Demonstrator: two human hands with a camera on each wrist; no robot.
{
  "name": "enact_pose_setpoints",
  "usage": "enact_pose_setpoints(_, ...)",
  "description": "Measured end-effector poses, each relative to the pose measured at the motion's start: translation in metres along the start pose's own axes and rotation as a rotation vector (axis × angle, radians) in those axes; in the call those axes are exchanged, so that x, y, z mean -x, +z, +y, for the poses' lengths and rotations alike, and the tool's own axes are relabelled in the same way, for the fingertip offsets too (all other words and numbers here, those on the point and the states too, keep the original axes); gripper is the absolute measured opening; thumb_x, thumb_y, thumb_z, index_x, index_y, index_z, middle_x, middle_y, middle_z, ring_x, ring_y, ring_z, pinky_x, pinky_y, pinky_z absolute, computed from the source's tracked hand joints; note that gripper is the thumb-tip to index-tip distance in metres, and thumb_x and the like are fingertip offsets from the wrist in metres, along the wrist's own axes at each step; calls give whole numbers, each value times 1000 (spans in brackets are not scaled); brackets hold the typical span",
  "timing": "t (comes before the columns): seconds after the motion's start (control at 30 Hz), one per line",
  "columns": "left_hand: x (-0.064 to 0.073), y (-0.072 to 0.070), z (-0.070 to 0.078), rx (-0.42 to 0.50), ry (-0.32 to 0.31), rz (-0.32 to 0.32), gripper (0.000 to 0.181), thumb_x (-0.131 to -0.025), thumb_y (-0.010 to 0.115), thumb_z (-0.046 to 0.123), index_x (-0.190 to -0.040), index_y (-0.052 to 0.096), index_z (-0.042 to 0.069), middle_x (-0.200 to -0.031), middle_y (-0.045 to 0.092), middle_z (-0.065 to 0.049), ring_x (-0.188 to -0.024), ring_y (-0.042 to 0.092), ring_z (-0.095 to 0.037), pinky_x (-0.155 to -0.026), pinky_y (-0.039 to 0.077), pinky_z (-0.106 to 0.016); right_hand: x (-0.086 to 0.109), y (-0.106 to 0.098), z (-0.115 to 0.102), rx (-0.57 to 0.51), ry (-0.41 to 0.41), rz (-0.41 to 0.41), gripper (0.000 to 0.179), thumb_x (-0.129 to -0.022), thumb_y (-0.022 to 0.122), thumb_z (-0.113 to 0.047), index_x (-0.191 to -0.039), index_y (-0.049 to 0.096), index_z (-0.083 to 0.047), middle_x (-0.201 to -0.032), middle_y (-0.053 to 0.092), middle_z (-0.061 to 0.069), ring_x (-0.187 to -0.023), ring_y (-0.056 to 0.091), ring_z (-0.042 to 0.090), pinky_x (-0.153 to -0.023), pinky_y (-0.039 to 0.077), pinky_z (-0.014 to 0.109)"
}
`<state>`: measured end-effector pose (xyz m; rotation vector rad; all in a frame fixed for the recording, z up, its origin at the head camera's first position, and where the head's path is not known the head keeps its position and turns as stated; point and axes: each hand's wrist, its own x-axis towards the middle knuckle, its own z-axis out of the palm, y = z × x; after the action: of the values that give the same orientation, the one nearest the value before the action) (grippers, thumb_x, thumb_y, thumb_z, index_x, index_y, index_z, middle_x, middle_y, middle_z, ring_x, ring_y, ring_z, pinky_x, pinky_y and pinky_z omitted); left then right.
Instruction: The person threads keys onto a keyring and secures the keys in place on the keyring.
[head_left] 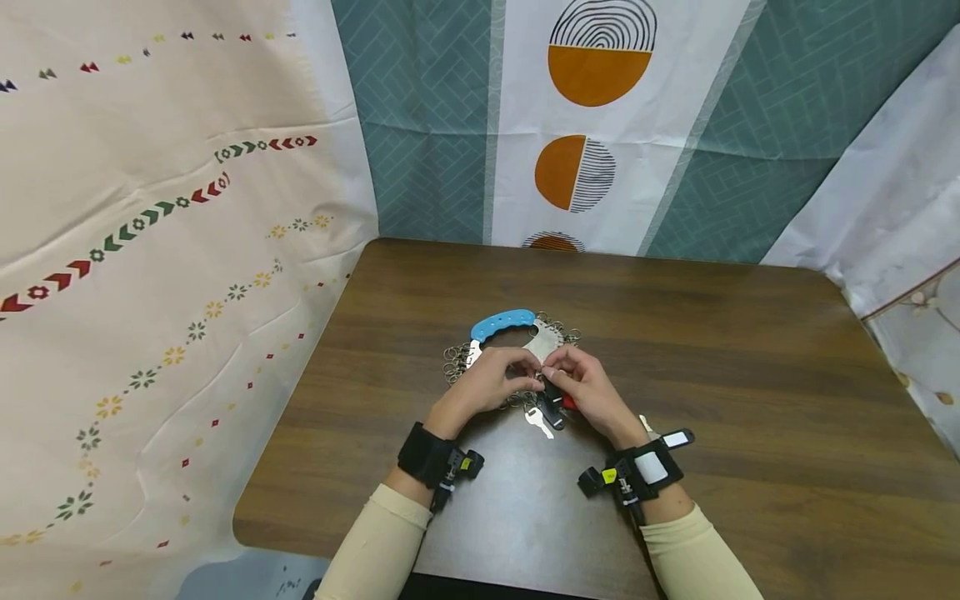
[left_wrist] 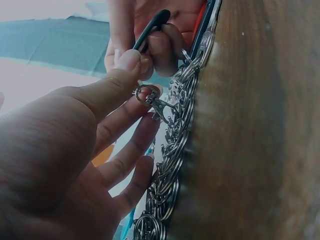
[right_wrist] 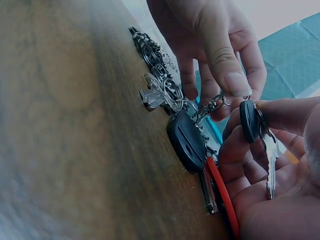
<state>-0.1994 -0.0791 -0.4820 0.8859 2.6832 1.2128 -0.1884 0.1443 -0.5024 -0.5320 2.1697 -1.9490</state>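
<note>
A large key ring (head_left: 547, 339) with a blue grip (head_left: 502, 322) lies on the table, its metal plate edged with many small split rings and clips. At its near edge, my left hand (head_left: 495, 379) pinches a small metal clip (left_wrist: 152, 100) and its ring between thumb and forefinger, other fingers loosely spread. Close beside it, my right hand (head_left: 588, 383) grips a black-headed key (right_wrist: 250, 121) between thumb and curled fingers; a silver key blade (right_wrist: 271, 165) hangs beneath. Another black-headed key (right_wrist: 187, 142) lies below the hands, next to a red strip (right_wrist: 222, 195).
The brown wooden table (head_left: 750, 400) extends widely to the right. A silver key (head_left: 538, 422) lies on the table just in front of the hands. Patterned cloths (head_left: 420, 125) hang behind and at both sides.
</note>
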Motion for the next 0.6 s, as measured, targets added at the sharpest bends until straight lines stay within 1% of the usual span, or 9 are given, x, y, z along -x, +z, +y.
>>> enact_pose_setpoints(0.17,0,-1,1,-10,3,-2,22,-96,80,33,-110,76,18,-96,73,10,-91,67,-4,-87,54,-29,1,0,-1,11,-4,-1,15,-105,67,-11,-115,65,0,-95,70,18,-79,59,21,-73,47,27)
enact_pose_setpoints(0.37,0,-1,1,-14,-9,0,24,-97,79,35,-112,78,17,-98,75,9,-95,68,-6,-89,54,-30,1,0,-2,7,0,3,15,-105,66,-10,-115,65,1,-95,69,19,-79,58,21,-72,47,27)
enact_pose_setpoints(0.6,0,-3,3,19,-35,-19,32,-95,83,31,-122,76,17,-94,74,10,-94,68,-7,-92,54,-33,0,1,-4,-8,10,9,14,-105,65,-7,-115,63,4,-93,67,19,-78,58,20,-71,47,26)
